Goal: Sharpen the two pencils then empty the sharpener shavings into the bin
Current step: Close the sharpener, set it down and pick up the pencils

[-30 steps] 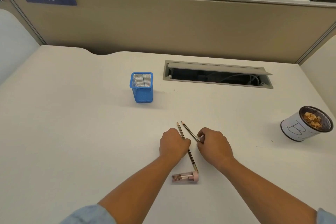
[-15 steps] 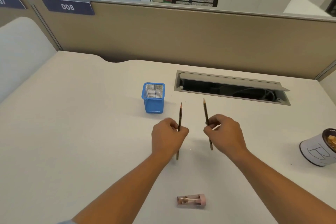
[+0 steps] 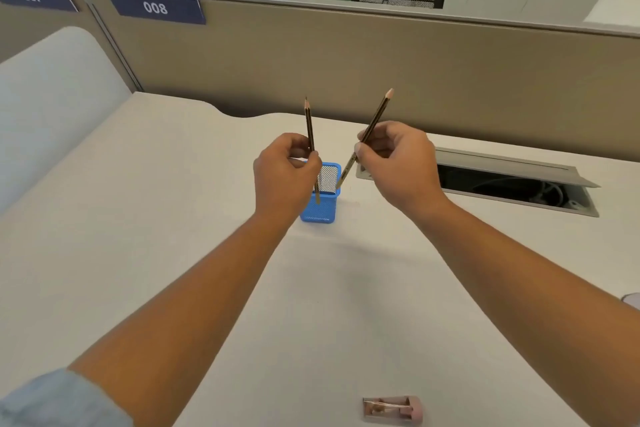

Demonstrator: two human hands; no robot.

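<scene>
My left hand (image 3: 284, 177) pinches a dark pencil (image 3: 309, 128) held almost upright, point up, its lower end over the blue mesh pencil cup (image 3: 320, 208). My right hand (image 3: 398, 163) pinches the second pencil (image 3: 375, 118), which is tilted, its upper tip leaning right and its lower end at the cup's right rim. The pink sharpener (image 3: 393, 410), with shavings visible inside, lies on the desk near the front edge, well below both hands. The bin is almost out of frame; only a sliver (image 3: 632, 300) shows at the right edge.
An open cable hatch (image 3: 512, 180) is sunk into the white desk (image 3: 138, 236) right of my hands. A beige partition (image 3: 346, 59) with number plates 007 and 008 closes the back. Chairs and a fire extinguisher stand beyond it.
Both hands lifted the pencils off the desk and carried them forward to the blue cup. The view swung left, so the bin slid to the right edge.
</scene>
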